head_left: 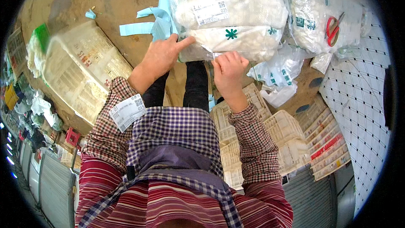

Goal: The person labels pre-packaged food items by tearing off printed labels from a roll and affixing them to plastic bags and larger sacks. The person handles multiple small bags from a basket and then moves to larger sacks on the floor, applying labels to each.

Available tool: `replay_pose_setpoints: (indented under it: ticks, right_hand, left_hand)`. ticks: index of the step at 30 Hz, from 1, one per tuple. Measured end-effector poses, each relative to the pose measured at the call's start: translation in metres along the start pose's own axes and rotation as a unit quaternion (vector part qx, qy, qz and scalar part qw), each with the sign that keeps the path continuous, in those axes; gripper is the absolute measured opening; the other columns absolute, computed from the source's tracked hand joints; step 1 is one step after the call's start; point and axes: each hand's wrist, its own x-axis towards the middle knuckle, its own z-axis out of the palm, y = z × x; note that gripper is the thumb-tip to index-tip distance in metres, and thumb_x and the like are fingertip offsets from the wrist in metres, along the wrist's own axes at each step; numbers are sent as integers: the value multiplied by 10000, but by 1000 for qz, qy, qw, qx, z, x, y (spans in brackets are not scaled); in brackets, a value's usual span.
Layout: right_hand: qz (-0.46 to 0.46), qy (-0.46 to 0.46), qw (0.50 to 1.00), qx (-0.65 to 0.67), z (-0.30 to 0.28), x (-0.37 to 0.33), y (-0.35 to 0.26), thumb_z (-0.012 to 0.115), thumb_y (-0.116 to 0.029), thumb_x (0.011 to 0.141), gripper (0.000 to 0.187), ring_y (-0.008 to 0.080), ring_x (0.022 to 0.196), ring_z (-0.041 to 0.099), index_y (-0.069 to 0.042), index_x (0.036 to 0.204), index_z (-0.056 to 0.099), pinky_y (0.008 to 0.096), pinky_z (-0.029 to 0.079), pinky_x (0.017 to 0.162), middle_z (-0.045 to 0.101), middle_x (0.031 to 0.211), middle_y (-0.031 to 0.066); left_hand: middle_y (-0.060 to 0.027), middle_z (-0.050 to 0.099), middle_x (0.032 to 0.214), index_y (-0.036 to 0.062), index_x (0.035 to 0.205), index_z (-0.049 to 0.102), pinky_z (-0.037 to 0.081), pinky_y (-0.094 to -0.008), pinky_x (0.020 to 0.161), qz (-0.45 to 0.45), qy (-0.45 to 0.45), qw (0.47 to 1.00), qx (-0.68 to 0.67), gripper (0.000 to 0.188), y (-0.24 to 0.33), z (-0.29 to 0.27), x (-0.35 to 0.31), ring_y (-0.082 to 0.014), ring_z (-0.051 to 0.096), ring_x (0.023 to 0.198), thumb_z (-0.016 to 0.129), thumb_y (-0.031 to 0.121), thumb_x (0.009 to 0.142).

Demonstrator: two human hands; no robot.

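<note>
A large clear plastic bag [236, 12] packed with pale, lumpy contents stands in front of me, marked with green print and a white label [211, 12]. My left hand [162, 57] is at its near left corner, one digit stretched over the plastic and the others curled down, partly hidden. My right hand [230, 69] is closed, pinching a bunched bit of the bag's plastic at the near edge. A thin fold of film runs taut from the bag to those fingers. Light blue strips [162, 19] lie just beyond my left hand.
Right of the bag, red-handled scissors [333, 31] rest on another filled bag [303, 12]. Crumpled printed plastic [276, 74] lies below it. Cream plastic crates [287, 133] stand by my right arm, and another crate [84, 59] is at left. A white label [128, 112] sticks to my left sleeve.
</note>
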Motion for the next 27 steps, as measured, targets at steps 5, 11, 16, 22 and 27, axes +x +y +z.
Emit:
replay_pose_setpoints:
  ticks: [5, 11, 16, 22, 27]
  right_hand:
    - [69, -78, 994, 21, -13, 1, -9, 586, -113, 652, 101, 196, 715, 454, -89, 633, 490, 338, 261, 668, 462, 664, 14]
    - [137, -120, 973, 144, -35, 14, -33, 609, -119, 663, 122, 153, 635, 457, -67, 637, 502, 295, 302, 606, 472, 624, -4]
    - [339, -149, 789, 490, -88, 13, -34, 566, -84, 746, 80, 19, 611, 371, -20, 718, 528, 164, 289, 545, 457, 651, -50]
    - [325, -33, 839, 436, -128, 13, -52, 554, -89, 756, 90, 42, 616, 376, -22, 710, 516, 169, 294, 562, 432, 634, -52]
    - [168, -157, 968, -96, -66, -7, -12, 571, -188, 755, 169, 173, 721, 520, -76, 879, 549, 358, 375, 655, 564, 760, 48]
  left_hand:
    - [-109, 500, 758, 240, 1121, 403, 452, -342, 463, 7, 7, 1000, 8, 504, -2, 4, -1, -267, 559, 566, 506, 16, 682]
    - [-142, 478, 774, 241, 1156, 385, 444, -405, 499, -18, -3, 999, -43, 543, -1, 2, -4, -321, 537, 593, 471, -1, 678]
    - [-165, 478, 806, 262, 1227, 326, 432, -395, 600, -72, -81, 985, -133, 643, 5, -22, -26, -336, 529, 691, 438, -35, 669]
    - [-141, 525, 799, 152, 1039, 512, 426, -404, 659, -89, 1, 980, -181, 371, 7, -60, -73, -328, 530, 722, 487, 61, 681]
    - [-195, 549, 905, 81, 920, 562, 426, -370, 722, -208, -71, 966, -139, 273, -3, -50, -96, -318, 539, 820, 516, 98, 652]
